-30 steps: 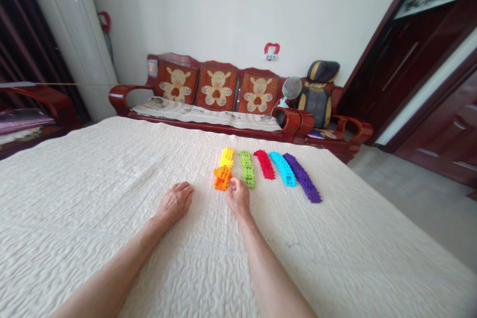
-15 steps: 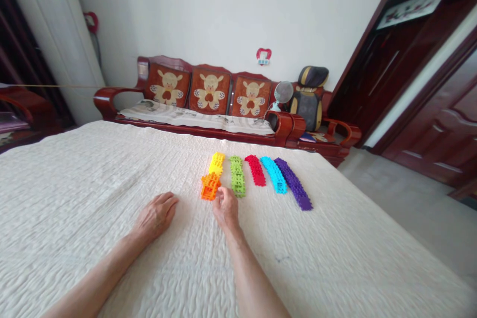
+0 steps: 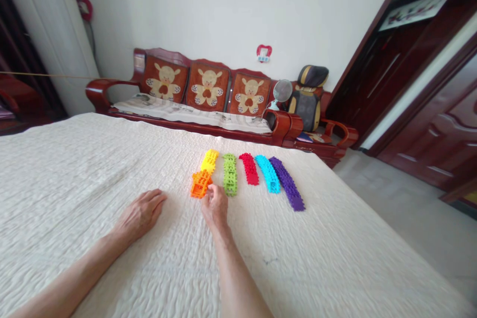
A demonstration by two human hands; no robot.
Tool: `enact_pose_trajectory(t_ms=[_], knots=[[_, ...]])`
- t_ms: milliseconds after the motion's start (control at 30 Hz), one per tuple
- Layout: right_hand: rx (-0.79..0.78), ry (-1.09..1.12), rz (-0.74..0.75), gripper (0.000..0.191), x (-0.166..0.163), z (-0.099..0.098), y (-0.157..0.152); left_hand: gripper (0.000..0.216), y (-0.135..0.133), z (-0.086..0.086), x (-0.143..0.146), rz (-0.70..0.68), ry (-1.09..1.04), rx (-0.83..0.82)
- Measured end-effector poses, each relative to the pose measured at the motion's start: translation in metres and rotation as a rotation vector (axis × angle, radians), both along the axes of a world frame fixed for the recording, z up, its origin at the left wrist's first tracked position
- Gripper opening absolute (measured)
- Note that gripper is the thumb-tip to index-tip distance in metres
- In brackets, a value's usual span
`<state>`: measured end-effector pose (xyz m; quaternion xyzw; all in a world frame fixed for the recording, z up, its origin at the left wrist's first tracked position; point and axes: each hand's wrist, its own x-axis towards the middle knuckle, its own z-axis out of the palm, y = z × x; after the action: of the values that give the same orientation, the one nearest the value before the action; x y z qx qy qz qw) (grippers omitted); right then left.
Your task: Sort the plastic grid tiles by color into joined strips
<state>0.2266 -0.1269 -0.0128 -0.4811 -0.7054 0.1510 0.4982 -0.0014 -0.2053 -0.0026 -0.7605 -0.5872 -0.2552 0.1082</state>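
My right hand [image 3: 215, 207] has its grip pinched on the near corner of the orange piece [image 3: 199, 184]. The piece lies on the bed [image 3: 335, 258], touching the yellow strip [image 3: 209, 160] and beside the green strip [image 3: 230, 180]. My left hand [image 3: 140, 214] rests palm down, slack and holding nothing.

six plastic toy bits, one orange chunk [image 3: 200, 184], one yellow strip [image 3: 209, 160], one green strip [image 3: 230, 174], one red strip [image 3: 249, 169], one blue strip [image 3: 267, 174], one purple strip [image 3: 286, 190], three teddy-bear cushions [image 3: 207, 87], one sofa [image 3: 100, 90]

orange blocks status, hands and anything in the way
Left hand flat on the quilt, empty. Right hand fingertips at near corner of orange blocks, grip unclear. Yellow strip just behind, green strip close alongside.
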Motion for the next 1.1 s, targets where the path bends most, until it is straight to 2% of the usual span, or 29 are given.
enact_pose_trajectory(t_ms=[500,933,1100], knots=[[0.079,-0.014,-0.06,0.039,-0.0021,-0.0018,0.0007,0.028,-0.0032,-0.0017,0.0013,-0.009,-0.167,0.031],[0.002,-0.046,-0.065,0.04,-0.0013,0.0013,-0.0022,0.024,-0.0036,-0.0051,-0.0002,-0.029,-0.232,0.045],[-0.014,0.001,-0.075,0.043,0.0005,0.0013,-0.0032,0.03,0.0015,-0.0043,0.0011,0.033,-0.333,0.026]])
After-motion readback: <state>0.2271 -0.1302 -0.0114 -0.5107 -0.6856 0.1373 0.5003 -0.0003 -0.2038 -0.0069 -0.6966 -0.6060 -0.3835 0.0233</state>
